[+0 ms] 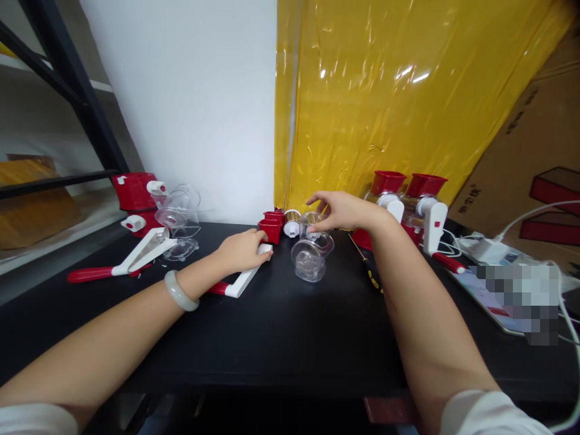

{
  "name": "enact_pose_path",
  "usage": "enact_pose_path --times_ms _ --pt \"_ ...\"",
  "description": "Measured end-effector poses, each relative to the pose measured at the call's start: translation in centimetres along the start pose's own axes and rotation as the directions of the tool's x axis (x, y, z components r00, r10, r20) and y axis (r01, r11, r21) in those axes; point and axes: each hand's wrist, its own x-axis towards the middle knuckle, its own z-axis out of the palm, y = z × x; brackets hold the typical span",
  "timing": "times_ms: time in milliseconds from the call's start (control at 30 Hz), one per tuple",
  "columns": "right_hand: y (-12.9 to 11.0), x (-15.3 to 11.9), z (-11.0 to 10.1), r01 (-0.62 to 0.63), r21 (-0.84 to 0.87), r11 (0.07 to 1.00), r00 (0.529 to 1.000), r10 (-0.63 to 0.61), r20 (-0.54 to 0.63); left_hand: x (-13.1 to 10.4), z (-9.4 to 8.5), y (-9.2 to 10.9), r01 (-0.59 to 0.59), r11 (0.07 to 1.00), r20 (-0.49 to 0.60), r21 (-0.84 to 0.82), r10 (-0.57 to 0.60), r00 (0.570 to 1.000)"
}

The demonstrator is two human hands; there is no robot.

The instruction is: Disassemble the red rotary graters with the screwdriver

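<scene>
My left hand point(242, 251), with a pale bangle on its wrist, has its fingers closed over the white end of a crank handle point(245, 280). The handle lies on the black table, its red grip towards me. To the right, my right hand point(339, 211) hovers with thumb and fingers apart, holding nothing that I can see. Just below its fingers stands a clear plastic grater housing point(310, 260). Behind that housing, a grater drum point(312, 217) partly shows, and another drum point(292, 222) stands to its left. Small red hoppers point(270, 228) sit beyond my left fingers.
At left are red grater bases point(136, 196), clear housings point(179, 208) and more crank handles point(147, 251). Two assembled graters point(423, 199) stand at back right. A screwdriver point(372, 277) lies beside my right forearm. A tablet point(487, 299) and white cables occupy the right edge.
</scene>
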Motion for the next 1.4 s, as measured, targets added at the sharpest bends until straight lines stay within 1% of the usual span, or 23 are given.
enact_pose_path --times_ms 100,200,400,533,733,900,1067,1167,1267,1333,1400 --pt "0.6 0.2 0.0 -0.072 -0.072 0.995 0.996 0.068 -0.058 0.1 0.0 0.0 0.022 0.999 0.073 -0.04 -0.019 0.997" --pt "1.0 0.6 0.4 -0.113 -0.133 0.985 0.989 0.098 -0.114 0.0 0.0 0.1 0.039 0.999 0.084 -0.038 -0.036 0.996" --pt "1.4 1.1 0.9 -0.143 -0.151 0.978 0.98 0.118 -0.159 -0.1 -0.3 0.5 0.056 0.998 0.115 0.013 -0.057 0.992" --pt "1.4 1.1 0.8 -0.147 -0.154 0.977 0.979 0.121 -0.164 -0.1 -0.3 0.7 0.053 0.999 0.112 0.011 -0.054 0.992" --pt "1.5 1.2 0.9 -0.168 -0.145 0.975 0.972 0.14 -0.189 0.0 0.1 0.4 0.041 0.999 0.1 0.011 -0.042 0.994" --pt "1.9 1.3 0.9 -0.227 -0.117 0.967 0.948 0.192 -0.256 -0.1 -0.1 0.6 0.041 0.999 0.102 0.015 -0.042 0.994" --pt "2.0 1.1 0.8 -0.244 -0.08 0.967 0.92 0.204 -0.334 -0.1 0.1 0.5 0.043 0.999 0.096 0.008 -0.043 0.994" --pt "2.1 1.1 0.7 -0.267 0.001 0.964 0.906 0.252 -0.34 0.0 0.5 0.2 0.001 1.0 0.047 -0.004 -0.001 0.999" --pt "2.7 1.4 0.8 -0.295 0.15 0.944 0.904 0.327 -0.277 -0.1 0.8 0.1 -0.045 0.999 -0.065 -0.026 0.043 0.997" --pt "3.3 1.7 1.0 -0.304 0.267 0.915 0.906 0.364 -0.215 -0.2 0.8 0.2 -0.122 0.99 -0.142 -0.075 0.111 0.984" --pt "3.9 2.1 1.4 -0.313 0.38 0.871 0.91 0.39 -0.145 -0.3 0.7 0.5 -0.256 0.959 -0.204 -0.12 0.228 0.952"
